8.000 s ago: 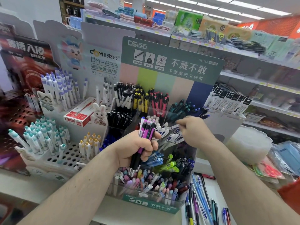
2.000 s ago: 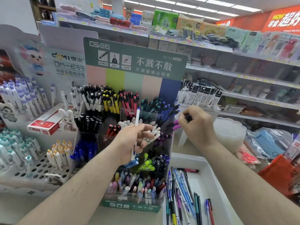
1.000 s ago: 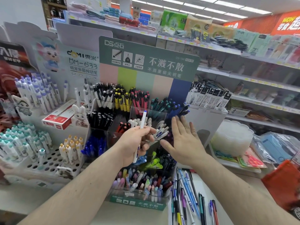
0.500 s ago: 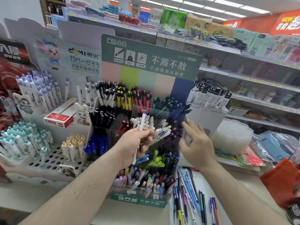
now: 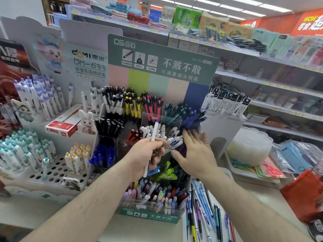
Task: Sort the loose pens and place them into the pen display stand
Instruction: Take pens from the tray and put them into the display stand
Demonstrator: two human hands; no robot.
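A tiered clear pen display stand (image 5: 150, 214) with a green header card sits in front of me, its compartments full of pens sorted by colour. My left hand (image 5: 146, 158) grips one white pen with a blue tip (image 5: 153, 131), held nearly upright before the compartment of white pens (image 5: 164, 135). My right hand (image 5: 195, 154) is empty with fingers spread, hovering just right of the white pens over the purple pens. Several loose pens (image 5: 201, 212) lie in a white tray (image 5: 225, 172) at the lower right of the stand.
A white holed rack with capped pens (image 5: 40, 154) stands to the left, with a red box (image 5: 63, 124) behind it. A stack of clear lids (image 5: 250, 145) and packaged goods sit to the right. Store shelves run behind.
My left hand held a bunch of purple and black pens before; it now holds one white pen. My right hand let go of a purple pen, opened, and moved back over the stand's right side.
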